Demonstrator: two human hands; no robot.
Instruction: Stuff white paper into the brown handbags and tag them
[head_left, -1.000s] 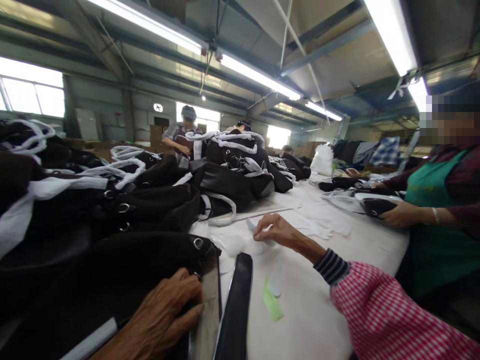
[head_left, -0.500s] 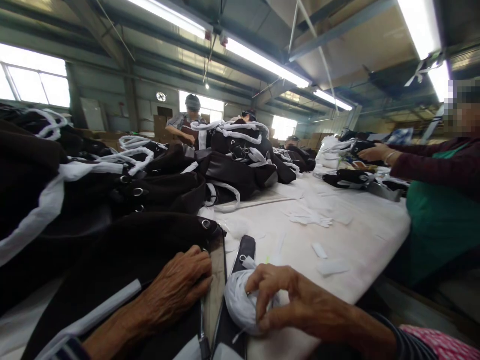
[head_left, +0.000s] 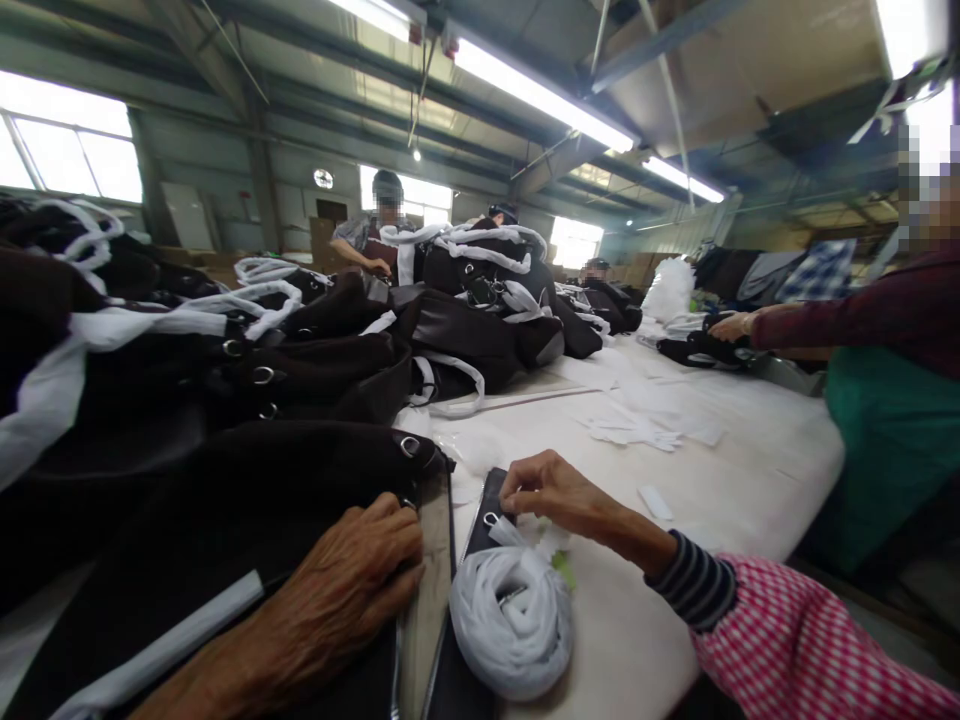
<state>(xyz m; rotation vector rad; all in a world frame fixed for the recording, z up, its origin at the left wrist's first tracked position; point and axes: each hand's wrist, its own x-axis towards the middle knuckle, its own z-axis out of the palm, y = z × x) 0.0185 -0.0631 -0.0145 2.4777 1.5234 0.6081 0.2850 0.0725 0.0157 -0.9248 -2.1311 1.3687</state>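
My left hand point(head_left: 352, 585) lies palm down on a dark brown bag point(head_left: 225, 520) at the near left, fingers curled over its edge beside a metal ring. My right hand point(head_left: 551, 492) hovers over the far end of a black strap point(head_left: 480, 510), its fingertips pinched together at a small metal ring and a bit of white wrapping. A wound bundle of white foam wrap point(head_left: 511, 620) rests on the strap just below that hand. A green slip point(head_left: 564, 568) peeks out beside the bundle.
A heap of dark bags with white-wrapped handles point(head_left: 315, 340) fills the left and middle of the white table point(head_left: 735, 450). White scraps point(head_left: 637, 430) lie mid-table. A person in a green apron point(head_left: 892, 430) at the right reaches to a bag; other people work at the far end.
My right hand let the white bundle rest on the strap and moved forward to the strap's ring end. The left hand stayed on the bag. The person at the right kept their arm stretched out.
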